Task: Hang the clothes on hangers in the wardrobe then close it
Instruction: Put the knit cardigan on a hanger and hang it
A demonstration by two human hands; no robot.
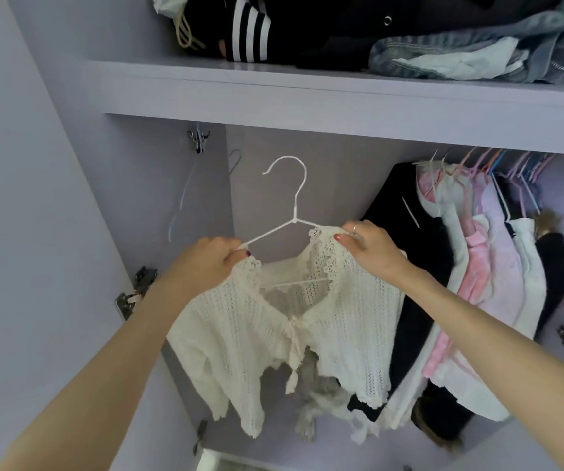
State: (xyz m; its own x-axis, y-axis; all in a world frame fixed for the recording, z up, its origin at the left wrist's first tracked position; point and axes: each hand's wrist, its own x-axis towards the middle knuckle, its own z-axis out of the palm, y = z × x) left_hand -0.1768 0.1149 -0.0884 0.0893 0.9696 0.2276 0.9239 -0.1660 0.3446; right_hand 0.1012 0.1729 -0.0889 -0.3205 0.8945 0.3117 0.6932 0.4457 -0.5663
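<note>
Both hands hold a cream knitted cardigan (273,328) on a white hanger (292,212) inside the open wardrobe (307,185), below the front edge of its upper shelf (307,96). The left hand (205,263) grips the left end of the hanger together with the cardigan's left shoulder, fingers curled round both. The right hand (368,246) pinches the cardigan's lace collar at the right shoulder between thumb and fingers, over the hanger's right arm. The hanger's hook points up, free, touching nothing. The cardigan hangs open at the neck, tied at the front. To the right, pink, white and black clothes (477,266) hang packed together on hangers. Folded dark clothes and jeans (443,52) lie on the shelf above.
</note>
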